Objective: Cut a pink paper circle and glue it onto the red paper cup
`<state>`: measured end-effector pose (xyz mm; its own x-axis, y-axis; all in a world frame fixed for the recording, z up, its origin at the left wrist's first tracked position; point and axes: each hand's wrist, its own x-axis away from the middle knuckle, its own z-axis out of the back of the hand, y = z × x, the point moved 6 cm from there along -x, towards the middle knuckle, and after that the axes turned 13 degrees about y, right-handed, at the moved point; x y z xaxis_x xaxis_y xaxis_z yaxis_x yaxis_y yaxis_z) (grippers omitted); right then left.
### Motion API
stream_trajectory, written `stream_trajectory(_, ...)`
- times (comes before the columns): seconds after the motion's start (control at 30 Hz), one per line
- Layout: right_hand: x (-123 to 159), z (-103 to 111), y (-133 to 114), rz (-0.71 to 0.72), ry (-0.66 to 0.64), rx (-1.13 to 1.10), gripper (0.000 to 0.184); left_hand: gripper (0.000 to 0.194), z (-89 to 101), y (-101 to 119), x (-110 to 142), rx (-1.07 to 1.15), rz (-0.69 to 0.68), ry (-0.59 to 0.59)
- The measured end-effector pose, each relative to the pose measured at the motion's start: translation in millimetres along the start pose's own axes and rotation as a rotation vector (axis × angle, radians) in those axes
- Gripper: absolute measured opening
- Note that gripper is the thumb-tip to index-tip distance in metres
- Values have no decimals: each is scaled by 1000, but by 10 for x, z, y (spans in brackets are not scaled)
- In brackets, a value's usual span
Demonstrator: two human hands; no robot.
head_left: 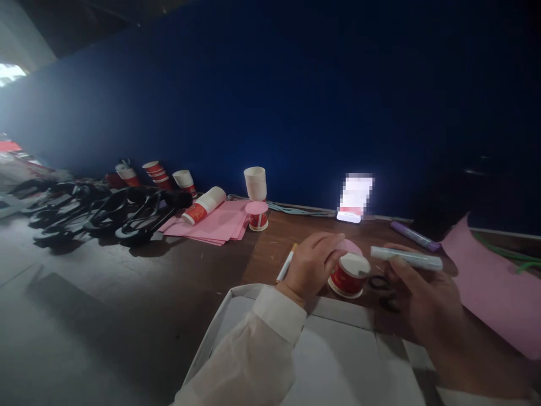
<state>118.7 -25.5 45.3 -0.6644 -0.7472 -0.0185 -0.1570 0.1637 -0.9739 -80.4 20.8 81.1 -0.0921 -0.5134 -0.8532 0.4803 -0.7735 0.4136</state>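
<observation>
An upturned red paper cup [347, 281] with a pale base stands on the brown tabletop in front of me. Beside it, my left hand [315, 260] has its fingers and thumb closed at a pink paper disc [351, 246], which shows just behind the cup's top. Part of the disc is hidden by the fingers and the cup. To the right of the cup, my right hand [426, 293] grips a pale translucent glue-like tube [408, 258] between thumb and fingers, roughly level. Black scissor handles [382, 290] lie between the cup and my right hand.
Another upturned cup [257, 220] carries a pink disc. Pink sheets [211, 225], stacked cups [256, 183] and black straps [131, 217] lie leftward. A lit phone [355, 197] leans on the blue partition. A purple tube [416, 237], pink paper [494, 282] and white box [338, 349] are close.
</observation>
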Motion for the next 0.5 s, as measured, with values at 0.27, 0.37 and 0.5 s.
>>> stream_trajectory(0.27, 143, -62, -89, 90, -7, 173, 48, 27, 23, 172, -27, 56, -135, -29)
stream_trajectory(0.37, 138, -51, -70, 97, 5, 186, 47, 27, 34, 198, -48, 77, -142, -65)
stream_trajectory(0.5, 151, -62, -55, 87, -16, 190, 47, 31, 23, 200, -65, 71, -111, -127)
